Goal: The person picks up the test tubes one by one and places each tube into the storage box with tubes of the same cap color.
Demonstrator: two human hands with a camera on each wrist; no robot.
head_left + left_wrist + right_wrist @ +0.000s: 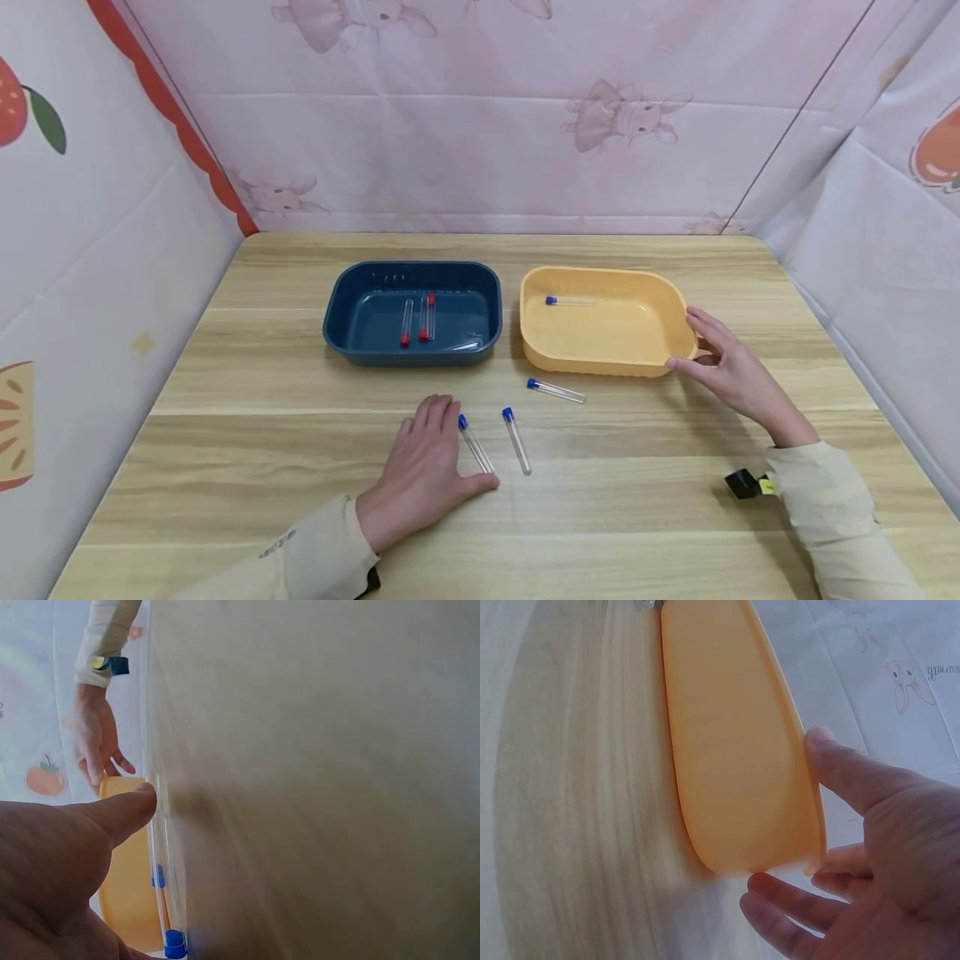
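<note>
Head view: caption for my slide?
Left hand beside a blue-capped tube, right hand holding the yellow bin on a wood-grain table.

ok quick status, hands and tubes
Left hand beside blue-capped tube. Right hand holds yellow tub. Two more loose tubes nearby. Nothing visibly blocking.

The yellow tub [611, 337] holds a clear tube with a blue cap [574, 301]. Another such tube [558, 392] lies just in front, two more tubes [517, 443] farther front-left.
</note>
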